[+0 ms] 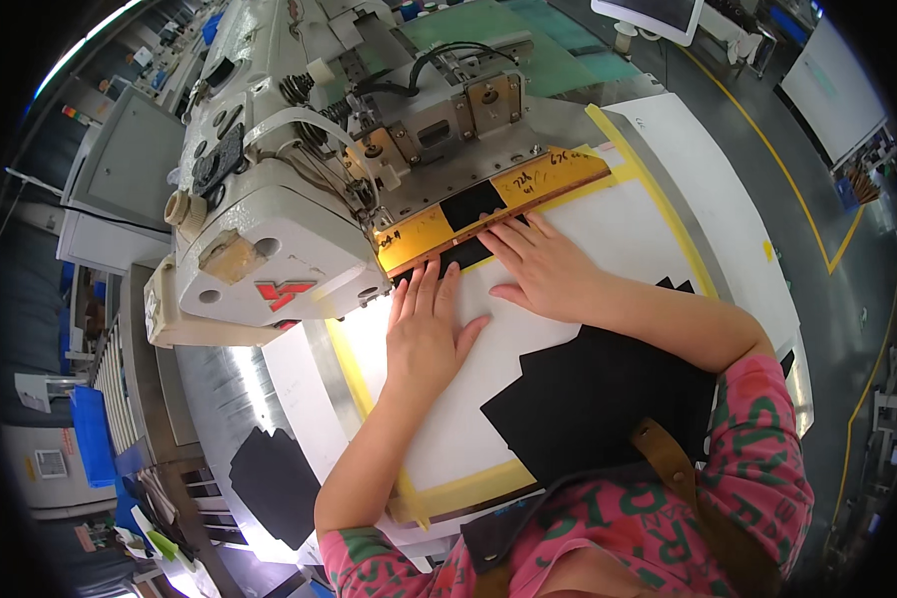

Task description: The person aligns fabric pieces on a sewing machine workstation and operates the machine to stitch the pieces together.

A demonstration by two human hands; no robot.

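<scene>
A white industrial sewing machine (239,229) has a gold metal guide bar (523,189) across its work plate. A black piece (468,254) lies along the bar’s near edge. My left hand (424,334) is spread flat, fingertips at the piece below the bar’s left part. My right hand (543,274) lies open, fingertips on the bar’s edge and black piece farther right. Both rest on a white board (498,329) edged with yellow tape. Black cut pieces (598,399) lie stacked between my forearms.
More black pieces (269,483) lie on the metal table at lower left, near a blue bin (92,439) and a grey box (120,159). A monitor (648,15) stands at the back right. An aisle floor (787,140) with yellow lines runs along the right.
</scene>
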